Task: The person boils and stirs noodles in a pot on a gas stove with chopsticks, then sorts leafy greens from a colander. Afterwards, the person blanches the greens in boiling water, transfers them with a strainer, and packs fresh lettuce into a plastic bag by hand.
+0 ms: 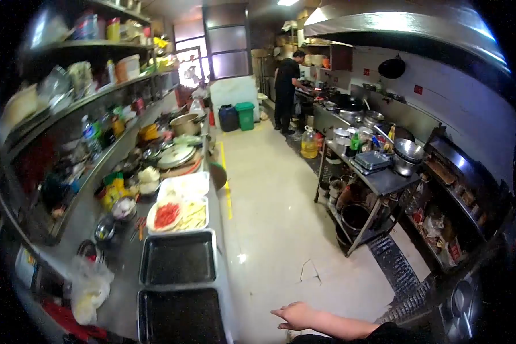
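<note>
My right hand [298, 316] reaches in from the bottom right, over the pale floor. Its fingers are loosely bent and slightly apart, and I see nothing in them. My left hand is out of view. Left of the right hand, on the steel counter, lie two dark baking trays [179, 258], one behind the other; the nearer tray [180, 315] is cut off by the frame's bottom. Behind them stand a plate of chopped red food [167, 215] and a white tray of pale yellow pieces [192, 214].
Shelves [97, 43] with jars and bottles line the left wall. To the right stands a steel table [388, 179] with pans and bowls, beside a black floor grate [392, 264]. A co-worker [286, 86] in dark clothes stands at the far stove. A green bin [244, 116] stands at the back.
</note>
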Demonstrator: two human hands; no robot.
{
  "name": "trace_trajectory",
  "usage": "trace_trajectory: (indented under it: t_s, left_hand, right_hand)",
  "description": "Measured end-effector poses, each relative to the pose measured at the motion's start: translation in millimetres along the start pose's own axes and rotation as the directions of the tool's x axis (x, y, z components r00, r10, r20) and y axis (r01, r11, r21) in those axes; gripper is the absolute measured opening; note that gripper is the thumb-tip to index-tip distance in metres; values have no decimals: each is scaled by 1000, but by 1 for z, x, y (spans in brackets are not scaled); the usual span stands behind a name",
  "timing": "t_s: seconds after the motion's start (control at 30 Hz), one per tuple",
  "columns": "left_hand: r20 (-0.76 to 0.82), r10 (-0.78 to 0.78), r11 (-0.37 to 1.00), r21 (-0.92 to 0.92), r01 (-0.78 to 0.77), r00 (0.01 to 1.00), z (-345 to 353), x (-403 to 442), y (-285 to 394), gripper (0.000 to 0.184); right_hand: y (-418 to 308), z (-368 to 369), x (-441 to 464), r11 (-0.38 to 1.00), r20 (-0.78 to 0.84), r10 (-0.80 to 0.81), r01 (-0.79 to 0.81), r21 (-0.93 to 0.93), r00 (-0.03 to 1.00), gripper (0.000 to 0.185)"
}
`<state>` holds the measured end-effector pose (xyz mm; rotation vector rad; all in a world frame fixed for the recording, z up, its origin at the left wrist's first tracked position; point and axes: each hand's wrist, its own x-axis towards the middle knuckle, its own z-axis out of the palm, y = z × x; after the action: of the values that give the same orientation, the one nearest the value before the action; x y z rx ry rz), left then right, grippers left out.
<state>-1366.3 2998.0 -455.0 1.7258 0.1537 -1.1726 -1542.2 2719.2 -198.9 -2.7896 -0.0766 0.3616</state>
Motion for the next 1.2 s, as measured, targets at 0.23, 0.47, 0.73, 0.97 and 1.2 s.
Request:
trace_trajectory:
  t_s: [0.23, 0.47, 0.73, 0.97, 1.2]
  left_hand:
    - [40, 96, 990, 100, -99, 995, 115, 65, 132, 31]
    - [11, 42, 994, 105, -43, 999, 164, 120, 182, 32]
    - [-24, -96, 987, 124, 98, 995, 180, 221, 254, 33]
    - [-28, -110, 968, 222, 114, 994, 159, 354, 416, 35]
    - [-81, 61, 955, 294, -34, 995, 134, 499, 608, 37]
  right_hand:
    - [162, -69, -44, 958, -135, 281, -286, -21, 950, 52]
    - [243, -77, -44, 927, -77, 367, -356, 120, 927, 54]
    - [336, -164, 50, 915, -141, 383, -354, 194, 913, 54]
    - [509, -99, 162, 527, 1, 745, -590, 611, 667, 47]
    - [610, -28, 121, 132, 420, 847, -895, 426, 325, 48]
